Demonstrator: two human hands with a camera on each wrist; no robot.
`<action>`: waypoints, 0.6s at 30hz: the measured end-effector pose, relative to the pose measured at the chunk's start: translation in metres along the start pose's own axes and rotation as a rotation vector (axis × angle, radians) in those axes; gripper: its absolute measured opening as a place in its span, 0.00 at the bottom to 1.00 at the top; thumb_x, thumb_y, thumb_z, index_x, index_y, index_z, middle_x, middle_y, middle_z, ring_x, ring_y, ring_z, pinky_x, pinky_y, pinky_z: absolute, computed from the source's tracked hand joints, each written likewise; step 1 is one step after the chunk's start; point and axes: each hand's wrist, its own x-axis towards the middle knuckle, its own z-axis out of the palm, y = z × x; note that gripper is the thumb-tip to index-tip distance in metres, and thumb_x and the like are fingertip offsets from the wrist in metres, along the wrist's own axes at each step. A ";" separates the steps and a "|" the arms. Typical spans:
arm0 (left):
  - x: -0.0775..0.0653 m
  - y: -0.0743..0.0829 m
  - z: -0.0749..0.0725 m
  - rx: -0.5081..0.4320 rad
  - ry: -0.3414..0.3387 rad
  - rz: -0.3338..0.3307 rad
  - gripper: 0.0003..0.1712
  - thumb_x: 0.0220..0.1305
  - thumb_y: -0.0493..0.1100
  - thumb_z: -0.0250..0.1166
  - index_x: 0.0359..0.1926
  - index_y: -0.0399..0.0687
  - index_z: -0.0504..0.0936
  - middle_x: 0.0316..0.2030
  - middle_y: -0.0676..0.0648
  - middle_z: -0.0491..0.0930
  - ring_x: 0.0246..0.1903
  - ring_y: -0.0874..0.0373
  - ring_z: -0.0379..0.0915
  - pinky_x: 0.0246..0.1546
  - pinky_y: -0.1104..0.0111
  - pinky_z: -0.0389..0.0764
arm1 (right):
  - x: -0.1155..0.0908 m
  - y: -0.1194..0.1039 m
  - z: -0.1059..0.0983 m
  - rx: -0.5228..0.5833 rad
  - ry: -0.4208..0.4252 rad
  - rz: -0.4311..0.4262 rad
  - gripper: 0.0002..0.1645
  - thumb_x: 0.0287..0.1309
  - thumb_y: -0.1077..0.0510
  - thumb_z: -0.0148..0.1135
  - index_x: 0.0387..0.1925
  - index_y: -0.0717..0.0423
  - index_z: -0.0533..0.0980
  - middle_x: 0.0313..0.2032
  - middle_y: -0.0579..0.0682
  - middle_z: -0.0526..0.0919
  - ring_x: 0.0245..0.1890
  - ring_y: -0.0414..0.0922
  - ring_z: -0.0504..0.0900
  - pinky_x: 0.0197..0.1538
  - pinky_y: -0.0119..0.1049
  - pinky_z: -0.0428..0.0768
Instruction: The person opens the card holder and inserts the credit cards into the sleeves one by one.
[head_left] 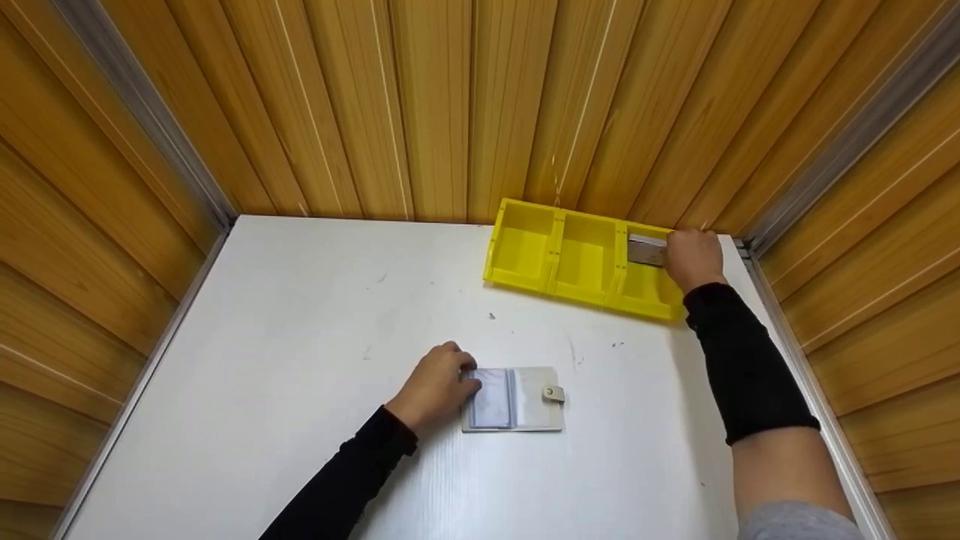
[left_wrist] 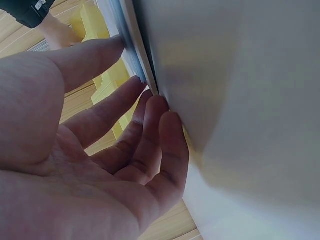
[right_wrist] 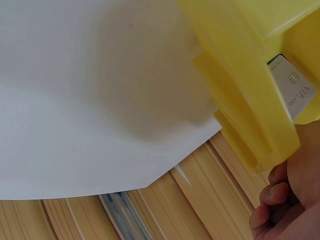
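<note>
Left hand (head_left: pixel 433 386) pinches the left edge of an open card holder (head_left: pixel 527 409), thumb over the clear pages, with the holder lying just to its right on the white tabletop (head_left: pixel 315 315), low centre of the head frame. Its snap tab (head_left: pixel 553 394) sits on the far side from the fingers. Toward upper right, the right hand (head_left: pixel 694 259) bends over the end of a yellow tray (head_left: pixel 585 259), right beside cards (head_left: pixel 645 251) in its right-hand compartment; whether it grips them cannot be told.

Forward-downward head view, close wrist views, yellow tray (head_left: pixel 585 259) shared.
</note>
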 end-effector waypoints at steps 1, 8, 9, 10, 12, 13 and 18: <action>0.000 0.000 0.000 -0.002 0.002 0.000 0.14 0.60 0.48 0.69 0.44 0.46 0.87 0.40 0.48 0.80 0.40 0.58 0.72 0.45 0.64 0.76 | 0.000 0.001 0.000 0.002 -0.008 -0.003 0.12 0.61 0.61 0.61 0.32 0.69 0.84 0.27 0.63 0.85 0.31 0.59 0.81 0.42 0.56 0.73; 0.000 0.000 0.000 -0.001 0.008 0.005 0.14 0.60 0.48 0.69 0.44 0.47 0.87 0.40 0.48 0.79 0.40 0.58 0.72 0.45 0.63 0.76 | 0.000 0.006 -0.002 -0.013 -0.033 -0.052 0.12 0.61 0.62 0.59 0.31 0.68 0.83 0.28 0.64 0.84 0.32 0.60 0.81 0.44 0.57 0.73; 0.000 0.000 0.000 0.002 0.009 0.006 0.14 0.60 0.48 0.69 0.44 0.47 0.87 0.40 0.49 0.79 0.40 0.58 0.72 0.45 0.63 0.75 | 0.000 0.006 -0.003 -0.014 -0.027 -0.059 0.11 0.60 0.62 0.59 0.30 0.68 0.83 0.28 0.63 0.85 0.32 0.60 0.81 0.44 0.58 0.73; 0.000 0.000 0.000 0.006 0.007 0.003 0.14 0.60 0.48 0.69 0.45 0.47 0.87 0.40 0.49 0.79 0.40 0.58 0.72 0.45 0.64 0.75 | 0.000 0.006 -0.004 -0.014 -0.022 -0.064 0.11 0.60 0.62 0.60 0.29 0.67 0.82 0.27 0.63 0.85 0.32 0.60 0.81 0.44 0.58 0.73; -0.001 0.000 0.000 0.004 0.003 0.000 0.14 0.60 0.48 0.69 0.45 0.47 0.87 0.40 0.49 0.79 0.40 0.58 0.71 0.45 0.64 0.75 | -0.001 0.006 -0.005 -0.020 0.000 -0.082 0.11 0.59 0.63 0.60 0.27 0.67 0.82 0.25 0.62 0.84 0.30 0.59 0.81 0.43 0.57 0.74; -0.001 0.000 0.000 0.001 0.001 0.000 0.14 0.60 0.48 0.69 0.45 0.47 0.87 0.40 0.49 0.79 0.40 0.58 0.71 0.45 0.64 0.75 | -0.001 0.006 -0.005 -0.028 0.014 -0.092 0.12 0.59 0.64 0.60 0.25 0.67 0.82 0.24 0.62 0.84 0.29 0.59 0.81 0.42 0.57 0.75; -0.002 -0.001 0.000 -0.022 -0.001 0.001 0.13 0.60 0.47 0.69 0.44 0.47 0.87 0.38 0.48 0.79 0.40 0.57 0.70 0.44 0.65 0.74 | -0.003 0.006 -0.007 -0.072 0.073 -0.118 0.16 0.59 0.65 0.59 0.18 0.67 0.80 0.20 0.63 0.82 0.26 0.59 0.81 0.39 0.57 0.76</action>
